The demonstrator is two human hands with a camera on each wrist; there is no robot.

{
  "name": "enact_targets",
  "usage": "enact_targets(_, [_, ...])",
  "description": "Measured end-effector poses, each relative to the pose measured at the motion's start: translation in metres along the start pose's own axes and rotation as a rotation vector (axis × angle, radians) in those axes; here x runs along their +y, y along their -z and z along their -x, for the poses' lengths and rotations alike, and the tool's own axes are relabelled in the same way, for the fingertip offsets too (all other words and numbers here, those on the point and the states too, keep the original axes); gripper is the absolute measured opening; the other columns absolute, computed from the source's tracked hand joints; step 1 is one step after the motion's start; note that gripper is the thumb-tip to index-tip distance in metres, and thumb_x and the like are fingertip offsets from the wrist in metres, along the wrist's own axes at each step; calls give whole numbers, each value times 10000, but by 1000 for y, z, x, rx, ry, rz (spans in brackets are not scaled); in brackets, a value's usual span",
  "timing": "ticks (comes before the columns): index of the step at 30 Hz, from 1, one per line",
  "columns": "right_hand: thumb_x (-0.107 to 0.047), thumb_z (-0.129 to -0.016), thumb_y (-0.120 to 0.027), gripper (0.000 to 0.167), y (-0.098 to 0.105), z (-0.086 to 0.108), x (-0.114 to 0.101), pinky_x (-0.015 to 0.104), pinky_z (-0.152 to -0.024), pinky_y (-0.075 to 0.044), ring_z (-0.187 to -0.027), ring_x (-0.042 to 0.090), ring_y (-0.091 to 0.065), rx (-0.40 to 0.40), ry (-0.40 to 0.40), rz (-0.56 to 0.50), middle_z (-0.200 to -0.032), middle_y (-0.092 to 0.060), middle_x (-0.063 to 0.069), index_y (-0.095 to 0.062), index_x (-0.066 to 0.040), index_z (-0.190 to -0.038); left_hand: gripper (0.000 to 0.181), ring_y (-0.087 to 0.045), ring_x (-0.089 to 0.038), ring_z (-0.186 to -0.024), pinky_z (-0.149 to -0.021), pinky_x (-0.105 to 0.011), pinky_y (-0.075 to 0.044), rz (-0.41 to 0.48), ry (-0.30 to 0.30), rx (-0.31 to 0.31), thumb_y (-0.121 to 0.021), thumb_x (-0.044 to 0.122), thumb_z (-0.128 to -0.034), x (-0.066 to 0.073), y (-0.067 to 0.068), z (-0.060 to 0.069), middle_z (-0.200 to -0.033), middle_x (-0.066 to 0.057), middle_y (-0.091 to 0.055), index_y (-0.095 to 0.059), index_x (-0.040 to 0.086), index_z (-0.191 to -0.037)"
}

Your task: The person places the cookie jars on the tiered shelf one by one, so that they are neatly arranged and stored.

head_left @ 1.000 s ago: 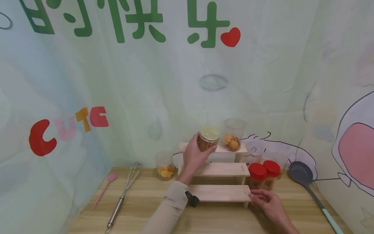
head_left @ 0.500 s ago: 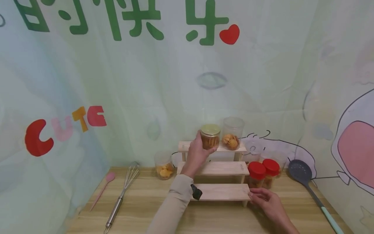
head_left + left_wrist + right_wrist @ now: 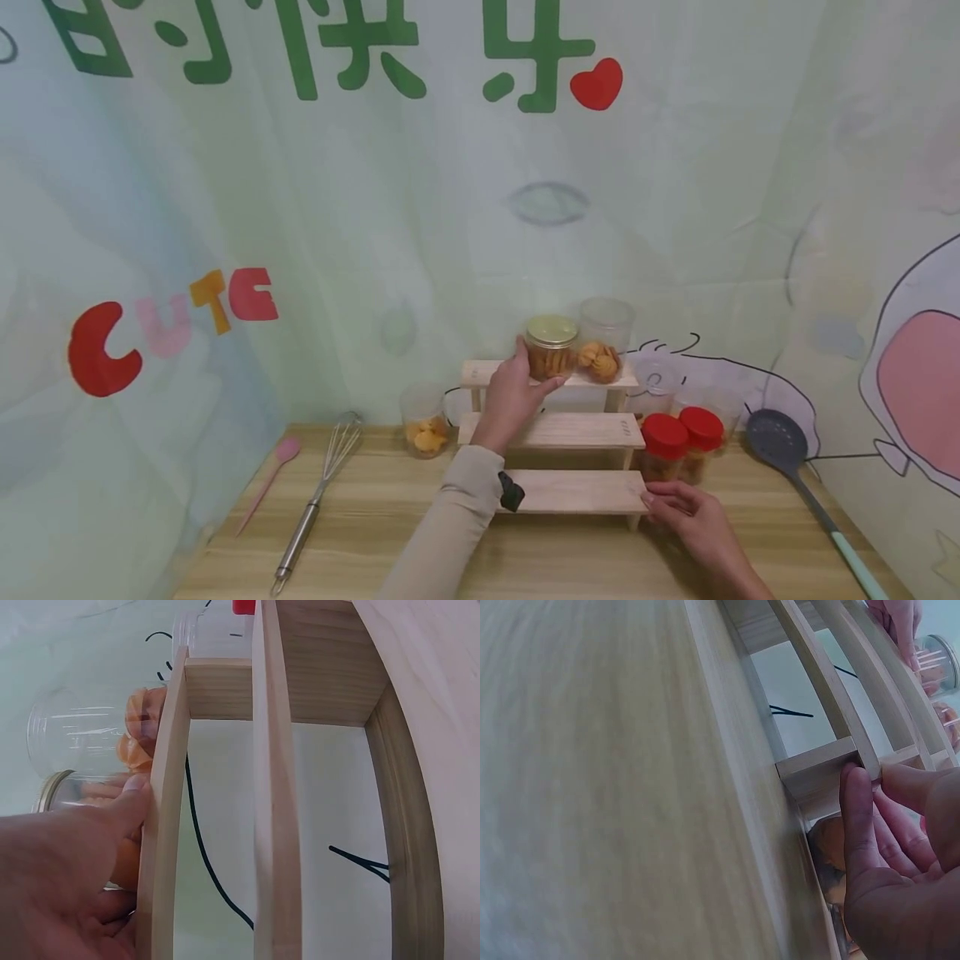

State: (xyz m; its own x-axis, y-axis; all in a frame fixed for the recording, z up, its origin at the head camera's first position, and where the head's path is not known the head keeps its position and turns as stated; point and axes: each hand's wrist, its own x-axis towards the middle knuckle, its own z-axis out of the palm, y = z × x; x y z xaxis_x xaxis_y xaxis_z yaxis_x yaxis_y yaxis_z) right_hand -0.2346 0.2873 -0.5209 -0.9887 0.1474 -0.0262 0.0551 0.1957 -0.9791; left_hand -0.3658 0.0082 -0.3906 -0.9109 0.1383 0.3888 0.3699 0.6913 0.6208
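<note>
On the top step of a three-tier wooden rack (image 3: 570, 492), my left hand (image 3: 513, 398) grips a gold-lidded jar (image 3: 553, 354) of cookies, its thumb along the front. The jar stands upright, close beside an open-topped clear jar (image 3: 606, 333) holding swirled cookies. In the left wrist view the left thumb (image 3: 135, 791) lies at the edge of the top board. My right hand (image 3: 693, 525) pinches the right end of the lowest step between thumb and fingers, as the right wrist view shows (image 3: 862, 780).
Two red-lidded jars (image 3: 666, 437) stand right of the rack, with clear containers behind. A clear jar of cookies (image 3: 425, 429) stands left. A whisk (image 3: 311, 508) and pink spoon (image 3: 273, 475) lie left; a slotted skimmer (image 3: 780, 442) lies right. A printed cloth hangs behind.
The left hand has brought the gold-lidded jar rightward on the top step, nearer the open clear jar, and it has gone from tilted to upright. The right hand keeps its pinch on the rack.
</note>
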Motion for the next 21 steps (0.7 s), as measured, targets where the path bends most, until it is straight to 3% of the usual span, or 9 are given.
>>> enact_targets(4, [-94,-1006,-770,384,0,0,0,261,-786,-644,-828,119,-781,1,0,-11,-1005,-826,95,-682,124,-1310,1047,-658,-410,-1354,-1115,-516,-555,-19,1,24,-839,475,-945,-1,-3,0,-1529,-283,-601,-308,-84,-1652])
enact_targets(10, [-73,-1006,-765,384,0,0,0,271,-797,-652,-843,123,-783,-12,0,-40,-1017,-827,95,-674,133,-1316,1030,-581,-408,-1445,-1186,-511,-502,35,3,25,-849,416,-954,-5,-4,6,-1577,-271,-562,-282,-63,-1669])
enact_targets(16, [-97,-1009,-769,403,0,-1,1,270,-806,-650,-855,124,-782,-19,-6,-32,-1064,-820,141,-670,123,-1333,963,-453,-397,-1557,-1265,-552,-404,148,-27,27,-813,314,-993,-15,4,32,-1675,-213,-470,-241,4,-1703])
enact_targets(21, [-93,-1006,-770,392,0,1,0,260,-795,-645,-846,119,-777,-11,-5,-24,-1056,-819,145,-676,124,-1319,807,-526,-362,-1509,-1235,-553,-441,149,-96,133,-791,239,-1005,-41,13,59,-1644,-181,-524,-371,21,-1659])
